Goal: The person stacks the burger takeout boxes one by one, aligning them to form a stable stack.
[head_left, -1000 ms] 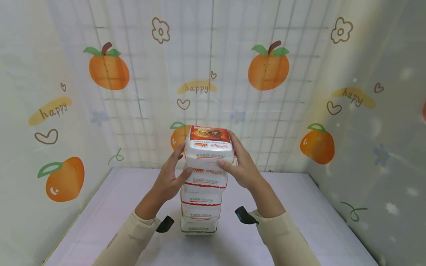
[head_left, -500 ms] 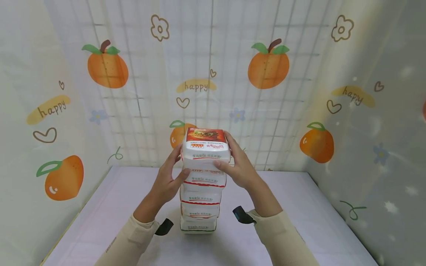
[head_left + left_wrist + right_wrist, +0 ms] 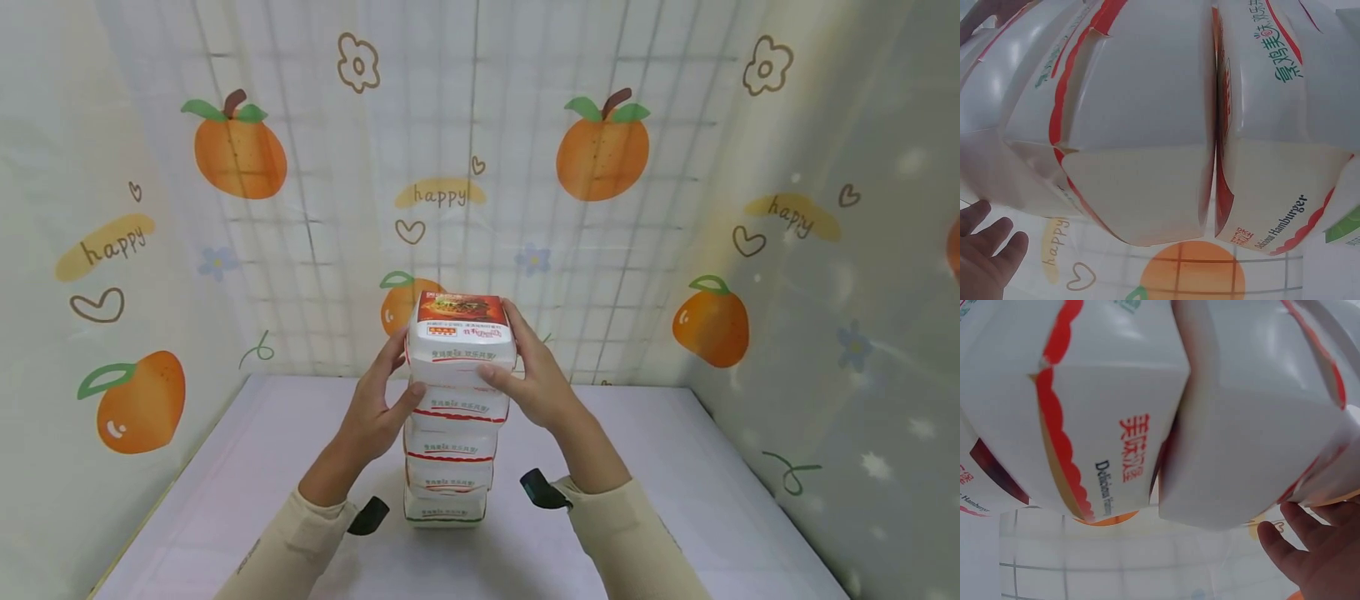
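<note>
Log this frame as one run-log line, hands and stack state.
left hand: holds top burger box | right hand: holds same box | box: atop stack of burger boxes | stack: upright on table

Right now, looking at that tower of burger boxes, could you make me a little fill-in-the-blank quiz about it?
1. The stack on the table holds ____ burger boxes.
2. Both hands, the left hand and the right hand, hold the ____ box of the stack.
3. The top box has a picture of a ____ on its lid.
4. The fruits printed on the backdrop are ____ in colour.

Missing words: five; top; burger; orange
</note>
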Demonstrator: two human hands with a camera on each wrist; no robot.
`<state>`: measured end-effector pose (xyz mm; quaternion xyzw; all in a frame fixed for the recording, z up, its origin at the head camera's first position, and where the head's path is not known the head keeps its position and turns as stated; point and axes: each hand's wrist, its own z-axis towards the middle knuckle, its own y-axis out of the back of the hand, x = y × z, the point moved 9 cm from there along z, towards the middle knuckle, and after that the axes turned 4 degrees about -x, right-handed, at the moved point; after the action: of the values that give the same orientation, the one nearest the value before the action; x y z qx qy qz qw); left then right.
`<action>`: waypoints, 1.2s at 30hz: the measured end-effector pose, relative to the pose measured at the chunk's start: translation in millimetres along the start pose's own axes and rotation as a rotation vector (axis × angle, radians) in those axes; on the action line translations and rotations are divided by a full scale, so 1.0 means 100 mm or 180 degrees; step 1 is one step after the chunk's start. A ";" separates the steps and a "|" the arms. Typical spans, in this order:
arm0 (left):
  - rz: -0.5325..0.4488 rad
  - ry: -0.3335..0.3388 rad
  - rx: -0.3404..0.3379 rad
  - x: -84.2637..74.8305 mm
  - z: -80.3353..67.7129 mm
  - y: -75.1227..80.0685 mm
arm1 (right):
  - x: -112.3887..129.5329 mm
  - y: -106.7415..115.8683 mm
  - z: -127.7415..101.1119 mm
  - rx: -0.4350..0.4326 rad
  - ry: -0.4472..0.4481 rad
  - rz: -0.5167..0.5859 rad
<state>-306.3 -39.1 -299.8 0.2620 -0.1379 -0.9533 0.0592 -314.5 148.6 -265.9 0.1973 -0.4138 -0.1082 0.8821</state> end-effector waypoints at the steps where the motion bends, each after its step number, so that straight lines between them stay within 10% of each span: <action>1: 0.0006 0.0001 0.0000 0.00 0.00 0.00 | 0.00 0.00 0.00 -0.0001 0.0007 0.0004; 36: -0.0020 0.0089 -0.0005 0.07 -0.07 0.03 | -0.04 -0.08 0.05 0.0088 0.0182 0.0019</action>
<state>-308.4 -45.1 -307.8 0.2756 -0.1355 -0.9499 0.0583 -321.5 141.4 -269.5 0.2112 -0.3905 -0.0942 0.8911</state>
